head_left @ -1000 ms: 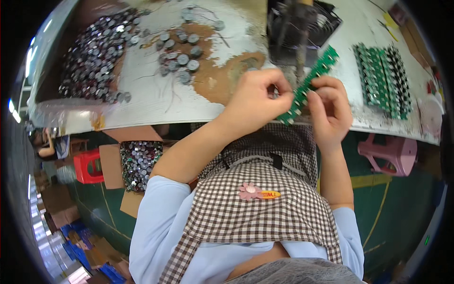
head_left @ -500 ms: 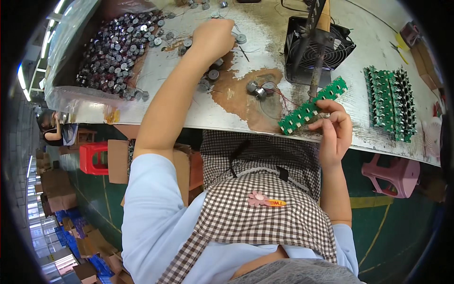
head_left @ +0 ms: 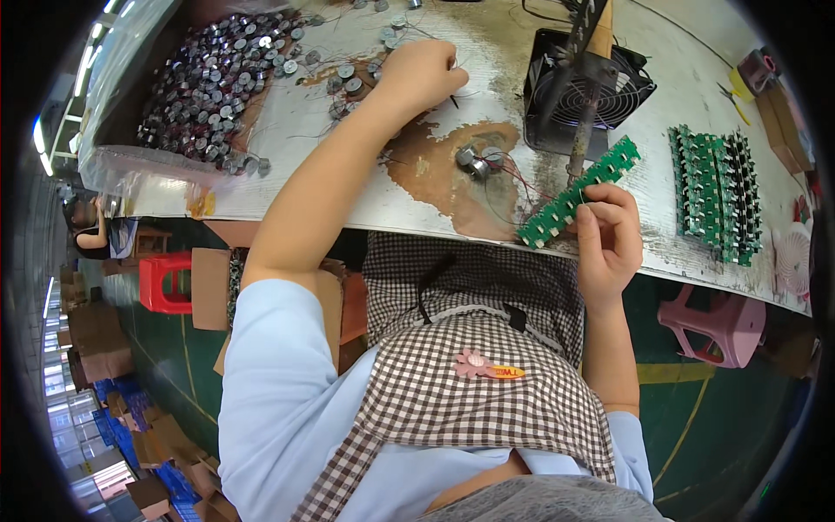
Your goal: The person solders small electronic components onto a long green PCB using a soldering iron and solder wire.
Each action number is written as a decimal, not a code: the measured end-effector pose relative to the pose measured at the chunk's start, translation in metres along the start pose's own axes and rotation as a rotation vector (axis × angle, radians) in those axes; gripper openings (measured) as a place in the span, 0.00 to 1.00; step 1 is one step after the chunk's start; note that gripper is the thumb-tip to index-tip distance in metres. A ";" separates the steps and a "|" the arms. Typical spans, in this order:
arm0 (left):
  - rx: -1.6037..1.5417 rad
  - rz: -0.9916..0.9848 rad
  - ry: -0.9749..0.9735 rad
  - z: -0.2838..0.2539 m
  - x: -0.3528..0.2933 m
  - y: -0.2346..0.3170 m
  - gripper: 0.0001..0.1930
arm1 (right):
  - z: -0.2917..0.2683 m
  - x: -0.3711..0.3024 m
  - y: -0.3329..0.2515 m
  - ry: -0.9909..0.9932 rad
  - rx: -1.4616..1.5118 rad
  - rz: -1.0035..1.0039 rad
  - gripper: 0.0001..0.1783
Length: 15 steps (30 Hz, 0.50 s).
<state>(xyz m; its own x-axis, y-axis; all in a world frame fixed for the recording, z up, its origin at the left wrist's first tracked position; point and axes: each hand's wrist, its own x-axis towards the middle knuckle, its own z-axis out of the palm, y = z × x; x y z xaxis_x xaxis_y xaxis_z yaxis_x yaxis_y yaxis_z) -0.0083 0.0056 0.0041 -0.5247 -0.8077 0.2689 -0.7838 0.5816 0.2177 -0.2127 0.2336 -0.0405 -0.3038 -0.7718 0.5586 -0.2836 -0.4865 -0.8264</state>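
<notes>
A long green circuit board strip [head_left: 557,213] with small pale parts along it lies at a slant by the table's front edge. My right hand [head_left: 611,239] is closed on its near side, thumb and fingertips pinching it. Farther left, my left hand [head_left: 422,76] reaches over the table with its fingers curled in; what they hold, if anything, is hidden. Small round silver motors [head_left: 352,85] with thin wires lie beside and under that forearm. Between the hands, a few more motors [head_left: 474,163] trail red and dark wires toward the board.
A plastic-lined box [head_left: 156,165] heaped with motors stands at the left. Behind the board are a black fan [head_left: 600,87] and a metal post [head_left: 581,139]. Rows of green boards [head_left: 715,196] stand at the right, with yellow-handled pliers [head_left: 739,109] beyond them.
My left hand has moved right, over the spot where a lone motor lay. My right thumb has come in against the board, and its fingers have closed up.
</notes>
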 end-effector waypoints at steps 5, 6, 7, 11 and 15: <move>-0.594 -0.133 0.030 -0.012 -0.044 0.013 0.07 | -0.002 0.000 -0.001 -0.031 -0.015 -0.014 0.03; -0.798 -0.124 0.086 -0.013 -0.053 0.018 0.07 | -0.002 0.000 -0.002 -0.028 -0.018 -0.011 0.03; -1.004 -0.114 0.140 -0.014 -0.063 0.023 0.07 | -0.002 0.000 -0.002 -0.035 0.007 -0.014 0.03; -1.092 -0.292 -0.102 -0.037 -0.105 0.058 0.06 | -0.002 0.000 -0.008 -0.016 0.196 0.020 0.04; -1.375 -0.347 -0.207 -0.030 -0.122 0.076 0.07 | -0.002 0.001 -0.010 -0.078 -0.040 -0.023 0.04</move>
<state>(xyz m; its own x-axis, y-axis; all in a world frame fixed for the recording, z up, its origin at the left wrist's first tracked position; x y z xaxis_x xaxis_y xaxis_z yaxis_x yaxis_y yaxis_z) 0.0063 0.1515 0.0158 -0.5085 -0.8555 -0.0981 -0.0049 -0.1110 0.9938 -0.2119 0.2389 -0.0313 -0.2252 -0.7910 0.5689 -0.3260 -0.4891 -0.8090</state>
